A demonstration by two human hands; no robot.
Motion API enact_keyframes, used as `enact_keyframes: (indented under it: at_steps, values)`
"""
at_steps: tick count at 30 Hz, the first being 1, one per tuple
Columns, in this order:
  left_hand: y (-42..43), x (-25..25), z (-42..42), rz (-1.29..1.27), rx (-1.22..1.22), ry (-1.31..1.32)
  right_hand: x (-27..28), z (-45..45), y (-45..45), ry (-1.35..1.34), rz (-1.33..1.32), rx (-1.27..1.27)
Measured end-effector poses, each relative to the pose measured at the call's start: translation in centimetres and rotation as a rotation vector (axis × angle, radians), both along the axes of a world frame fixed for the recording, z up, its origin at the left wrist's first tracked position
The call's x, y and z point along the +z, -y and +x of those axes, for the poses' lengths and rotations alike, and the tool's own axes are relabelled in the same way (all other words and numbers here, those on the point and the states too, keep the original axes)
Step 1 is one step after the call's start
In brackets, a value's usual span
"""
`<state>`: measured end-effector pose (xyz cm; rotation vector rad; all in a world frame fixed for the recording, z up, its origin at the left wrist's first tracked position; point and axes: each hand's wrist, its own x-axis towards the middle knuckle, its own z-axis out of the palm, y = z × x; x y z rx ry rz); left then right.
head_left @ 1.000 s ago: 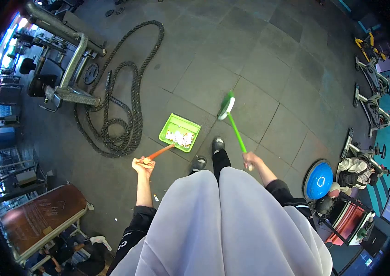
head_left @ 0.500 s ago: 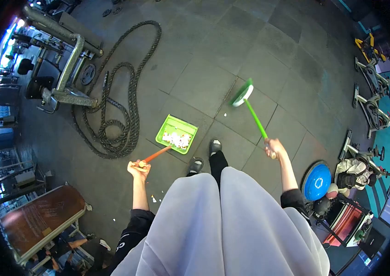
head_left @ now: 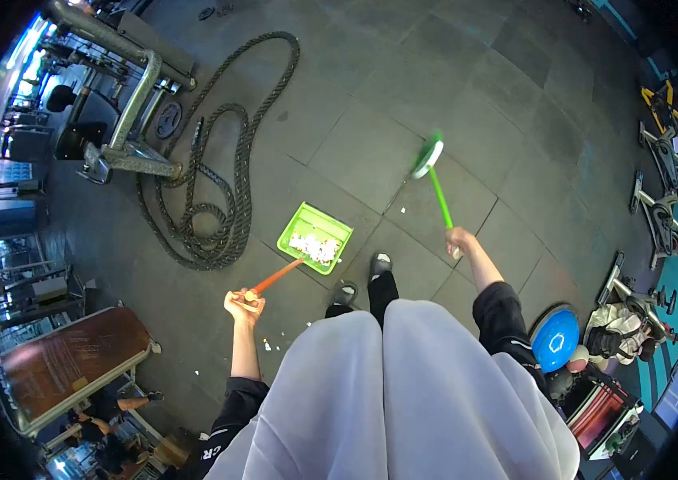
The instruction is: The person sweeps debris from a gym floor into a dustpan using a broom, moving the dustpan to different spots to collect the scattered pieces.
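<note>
My left hand [head_left: 244,304] is closed around the end of an orange handle. That handle belongs to a light green dustpan [head_left: 299,220], which holds a heap of small white scraps [head_left: 316,246] with some coloured bits among them. My right hand [head_left: 461,240] grips the green handle of a broom [head_left: 440,192]. The broom's white head with green bristles [head_left: 428,156] is tilted beyond the dustpan, to its right; its bristles are blurred. A small white scrap [head_left: 403,210] lies on the floor below the broom head. Several more scraps [head_left: 268,345] lie on the floor near my left forearm.
A thick black rope [head_left: 243,184] lies coiled left of the dustpan, beside a metal weight machine [head_left: 127,120]. A blue balance dome [head_left: 555,339] and exercise bikes [head_left: 663,212] stand on the right. A brown-topped table [head_left: 75,368] is at lower left, with people beside it.
The broom head has swung slightly right and away, its handle now steeper. My right hand has moved left and up a little. The view has shifted slightly; the dustpan stays held.
</note>
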<state>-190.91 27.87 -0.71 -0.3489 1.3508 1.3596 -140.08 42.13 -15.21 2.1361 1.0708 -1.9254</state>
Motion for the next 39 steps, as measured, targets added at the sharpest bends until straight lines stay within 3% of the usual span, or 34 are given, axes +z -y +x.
enact_keyframes:
  at_steps: [1,3,4,6,10,12,14,17,20,22,25,27,29,31,32,34,36,39]
  values:
    - [-0.3,0.1,0.2,-0.012,0.006,-0.021,1.4,-0.1,1.3,0.006,-0.002,-0.001]
    - [-0.5,-0.3,0.3,-0.006,0.021,0.004,5.4,0.4,3.7,-0.26,-0.415,-0.453]
    - [-0.4,-0.4,0.0,-0.003,0.034,0.02,7.2,2.0,3.8,-0.251,-0.416,-0.46]
    - [-0.3,-0.9,-0.5,0.055,-0.009,0.067,10.5,6.4,3.5,-0.594,-0.654,-0.838]
    - [-0.6,-1.2,-1.2,0.053,-0.005,0.027,14.6,9.0,3.9,-0.592,-0.561,-0.802]
    - [-0.6,-1.4,-1.4,0.011,0.015,-0.008,15.0,8.9,3.8,-0.449,-0.388,-0.716]
    - [-0.8,-1.1,-1.0,-0.005,0.034,-0.015,14.0,8.9,2.8,-0.441,-0.378,-0.741]
    - [-0.8,-0.9,-0.9,-0.006,0.006,-0.01,11.5,6.8,0.8,-0.237,-0.015,-0.608]
    - [-1.1,-0.7,-0.1,-0.011,0.027,-0.016,4.4,3.1,-0.4,-0.011,0.167,-0.41]
    - [-1.2,-0.5,0.2,0.027,0.003,0.005,2.6,0.2,-1.0,0.098,0.138,-0.289]
    - [-1.2,-0.4,0.3,-0.023,0.017,-0.044,-0.3,-0.9,0.7,0.056,0.129,-0.272]
    - [-1.0,-0.8,0.2,-0.02,0.013,-0.037,-1.6,0.0,4.4,-0.371,0.067,-0.148]
    - [-0.8,-1.3,-0.2,0.025,0.012,-0.017,-3.9,-0.4,7.8,-0.028,0.156,0.486]
    - [-1.2,-0.9,0.0,-0.001,0.028,-0.035,4.2,-2.0,9.0,0.093,0.002,0.168]
    - [-1.2,-0.7,0.1,-0.04,0.041,-0.061,6.3,-1.1,9.0,0.099,0.004,0.166]
    - [-1.1,-1.4,-0.6,-0.023,0.033,-0.062,9.2,1.6,9.0,-0.249,-0.264,-0.438]
    - [-0.9,-2.4,-1.5,0.047,0.023,0.017,11.8,4.9,8.7,-0.528,-0.428,-0.694]
    - [-1.4,-0.9,-0.4,-0.002,0.042,-0.028,14.9,6.5,8.4,-0.496,-0.424,-0.675]
